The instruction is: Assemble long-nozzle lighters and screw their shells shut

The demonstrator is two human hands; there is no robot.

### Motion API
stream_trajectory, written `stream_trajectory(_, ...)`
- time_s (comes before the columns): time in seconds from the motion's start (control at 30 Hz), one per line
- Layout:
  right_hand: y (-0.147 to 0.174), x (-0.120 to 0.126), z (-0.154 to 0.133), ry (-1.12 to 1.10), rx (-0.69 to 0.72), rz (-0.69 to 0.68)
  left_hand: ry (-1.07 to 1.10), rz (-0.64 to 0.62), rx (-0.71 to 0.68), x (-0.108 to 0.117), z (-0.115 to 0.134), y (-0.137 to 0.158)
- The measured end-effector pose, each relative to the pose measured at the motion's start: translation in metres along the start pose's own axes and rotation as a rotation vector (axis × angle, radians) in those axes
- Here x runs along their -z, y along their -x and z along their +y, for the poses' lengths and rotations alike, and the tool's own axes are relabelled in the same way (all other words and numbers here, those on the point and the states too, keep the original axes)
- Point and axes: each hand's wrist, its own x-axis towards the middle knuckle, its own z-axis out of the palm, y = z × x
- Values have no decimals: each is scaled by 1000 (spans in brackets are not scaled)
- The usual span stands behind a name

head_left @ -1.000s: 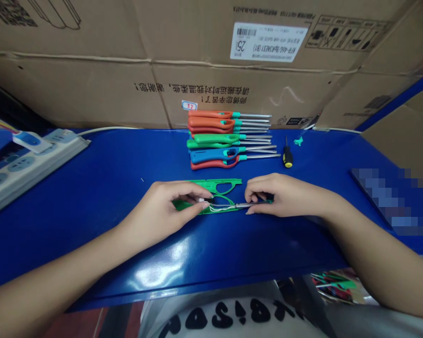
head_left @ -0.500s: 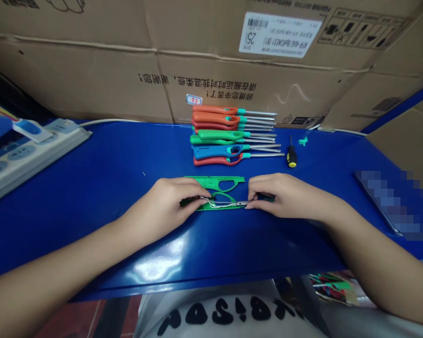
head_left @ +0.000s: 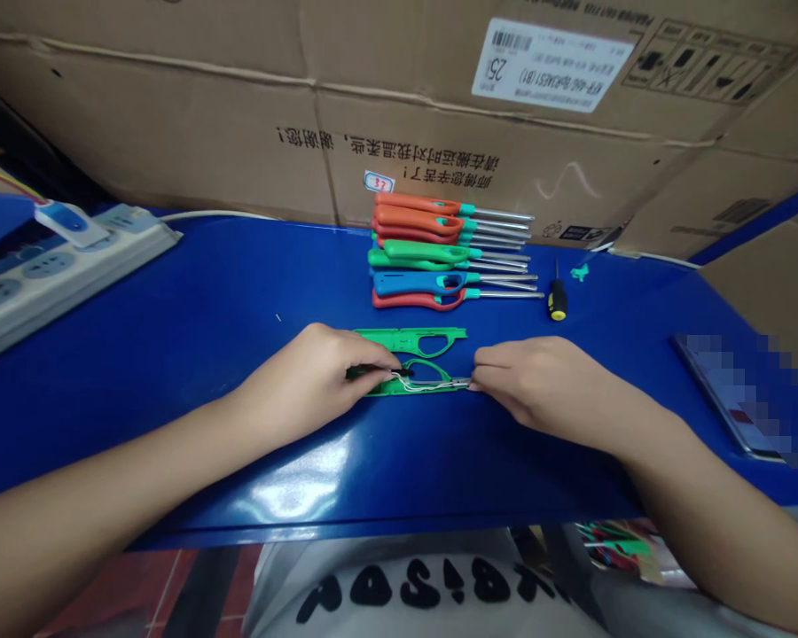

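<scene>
Head camera view: left hand (head_left: 312, 377) pinches the rear of an open green lighter shell (head_left: 409, 387) lying flat on the blue table (head_left: 192, 301), steadying it, while right hand (head_left: 538, 381) grips its metal tube end. Beside it lies the matching half (head_left: 412, 338); finished lighters (head_left: 439, 252) are stacked behind, near a screwdriver (head_left: 558, 299).

Head view, single camera: worn at head height, facing forward and down over the blue table (head_left: 192, 301). Close range; both forearms enter from the bottom edge. Cardboard boxes (head_left: 173, 115) fill the far background. No second view.
</scene>
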Motion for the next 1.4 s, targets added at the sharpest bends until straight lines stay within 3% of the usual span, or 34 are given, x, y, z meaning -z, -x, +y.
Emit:
stream_trajectory(0.2, 0, -2, -7, 12, -57, -24, -4, -12, 17, -1, 1, 0)
stream_trajectory(0.5, -4, -4, -10, -296, -212, 16, -76, 0, -4, -6, 5, 5)
stream_trajectory(0.73, -18, -25, -17, -235, -120, 94, -140, 19, 1, -8, 10, 8)
stream_trajectory(1.03, -22, -23, -8, -584, -152, 137, -141, -42, 86, -1, 12, 11)
stream_trajectory(1.4, -25, -25, -6, -600, -143, 146, -625, -110, -102, -11, 32, 24)
